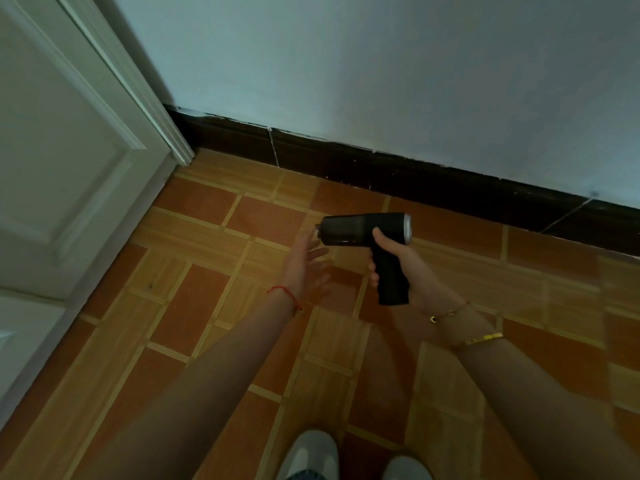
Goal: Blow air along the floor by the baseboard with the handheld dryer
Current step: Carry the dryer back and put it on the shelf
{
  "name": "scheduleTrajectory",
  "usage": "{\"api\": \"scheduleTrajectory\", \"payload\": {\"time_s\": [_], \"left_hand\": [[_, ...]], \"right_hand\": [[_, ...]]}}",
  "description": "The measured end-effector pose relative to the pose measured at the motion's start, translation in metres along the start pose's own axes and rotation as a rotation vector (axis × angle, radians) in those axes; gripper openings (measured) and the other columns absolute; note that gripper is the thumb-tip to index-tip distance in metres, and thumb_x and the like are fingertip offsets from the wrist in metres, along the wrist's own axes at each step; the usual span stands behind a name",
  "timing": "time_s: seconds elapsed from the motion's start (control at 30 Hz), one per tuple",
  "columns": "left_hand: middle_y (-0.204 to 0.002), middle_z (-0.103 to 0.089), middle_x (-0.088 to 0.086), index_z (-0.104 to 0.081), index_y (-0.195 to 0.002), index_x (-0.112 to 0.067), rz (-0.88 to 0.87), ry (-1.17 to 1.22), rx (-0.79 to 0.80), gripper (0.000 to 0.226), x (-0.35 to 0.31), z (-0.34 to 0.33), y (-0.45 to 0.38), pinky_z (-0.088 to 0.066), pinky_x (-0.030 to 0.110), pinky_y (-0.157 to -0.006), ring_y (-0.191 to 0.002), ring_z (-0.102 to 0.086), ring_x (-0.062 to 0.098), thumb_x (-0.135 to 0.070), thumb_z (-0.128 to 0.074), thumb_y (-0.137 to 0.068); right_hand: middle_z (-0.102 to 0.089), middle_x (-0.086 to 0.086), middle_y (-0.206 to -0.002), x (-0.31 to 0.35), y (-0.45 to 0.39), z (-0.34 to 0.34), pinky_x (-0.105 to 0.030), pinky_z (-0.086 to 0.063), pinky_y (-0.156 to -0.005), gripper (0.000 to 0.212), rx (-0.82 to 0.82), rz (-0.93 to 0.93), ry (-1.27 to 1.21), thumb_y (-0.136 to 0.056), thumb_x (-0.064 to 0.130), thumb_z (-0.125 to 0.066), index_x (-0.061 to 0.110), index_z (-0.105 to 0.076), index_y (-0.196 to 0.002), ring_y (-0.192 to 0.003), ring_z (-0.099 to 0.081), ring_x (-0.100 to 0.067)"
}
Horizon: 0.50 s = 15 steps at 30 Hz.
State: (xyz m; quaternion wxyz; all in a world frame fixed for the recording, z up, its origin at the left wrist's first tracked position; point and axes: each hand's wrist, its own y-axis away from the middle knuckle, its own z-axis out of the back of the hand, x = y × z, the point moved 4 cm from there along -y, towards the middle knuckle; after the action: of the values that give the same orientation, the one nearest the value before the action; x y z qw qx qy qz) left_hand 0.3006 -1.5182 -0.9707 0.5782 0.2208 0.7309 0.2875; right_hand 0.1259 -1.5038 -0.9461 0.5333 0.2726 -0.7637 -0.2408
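A black handheld dryer (363,228) with a pistol grip and a silver rear ring hangs above the tiled floor (221,306), its nozzle pointing left. My right hand (398,265) grips its handle. Just left of the nozzle, my left hand (306,263) is held out with relaxed, spread fingers, the fingertips close to the nozzle tip; whether they touch it is unclear. The dark baseboard (381,168) runs along the foot of the wall behind the dryer.
A white panelled door and its frame (86,161) stand at the left, meeting the baseboard in the corner. A pale wall (381,71) rises above the baseboard. My two shoes (308,459) show at the bottom edge.
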Motion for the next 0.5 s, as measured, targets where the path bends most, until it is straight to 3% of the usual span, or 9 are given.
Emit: {"api": "scheduleTrajectory", "payload": {"time_s": [0.1,0.17,0.23,0.5], "left_hand": [[-0.116,-0.070,0.004,-0.059,-0.124,-0.021,-0.024,0.093,0.153,0.057,0.001,-0.017,0.009,-0.058,0.032,-0.074,-0.105,-0.069,0.022,-0.059,-0.063,-0.082],[-0.111,-0.072,0.005,-0.062,-0.115,-0.025,-0.035,0.124,0.185,0.040,0.005,-0.022,0.013,-0.060,0.030,-0.071,-0.101,-0.072,0.021,-0.049,-0.068,-0.084],[-0.110,-0.072,0.005,-0.065,-0.111,-0.024,-0.050,0.126,0.191,0.027,0.007,-0.024,0.016,-0.061,0.031,-0.072,-0.099,-0.073,0.020,-0.039,-0.069,-0.089],[-0.118,-0.071,0.011,-0.059,-0.128,-0.010,-0.085,0.064,0.185,0.045,0.015,-0.026,0.028,-0.060,0.039,-0.089,-0.100,-0.074,0.021,-0.034,-0.067,-0.092]], "right_hand": [[-0.057,-0.004,-0.063,-0.004,0.015,0.004,-0.025,-0.048,-0.048,0.035,0.066,-0.008,-0.071,-0.083,0.043,-0.068,0.009,-0.059,-0.082,-0.049,-0.052,-0.016],[-0.056,-0.004,-0.064,-0.009,0.024,0.007,-0.024,-0.048,-0.049,0.037,0.092,0.005,-0.104,-0.083,0.044,-0.068,0.009,-0.057,-0.083,-0.050,-0.052,-0.016],[-0.055,-0.003,-0.065,-0.014,0.031,0.011,-0.023,-0.048,-0.050,0.039,0.115,0.012,-0.148,-0.083,0.046,-0.067,0.009,-0.056,-0.084,-0.050,-0.051,-0.015],[-0.052,-0.001,-0.067,-0.031,0.042,0.018,-0.022,-0.046,-0.050,0.037,0.173,0.049,-0.218,-0.085,0.047,-0.066,0.011,-0.058,-0.080,-0.050,-0.049,-0.014]]}}
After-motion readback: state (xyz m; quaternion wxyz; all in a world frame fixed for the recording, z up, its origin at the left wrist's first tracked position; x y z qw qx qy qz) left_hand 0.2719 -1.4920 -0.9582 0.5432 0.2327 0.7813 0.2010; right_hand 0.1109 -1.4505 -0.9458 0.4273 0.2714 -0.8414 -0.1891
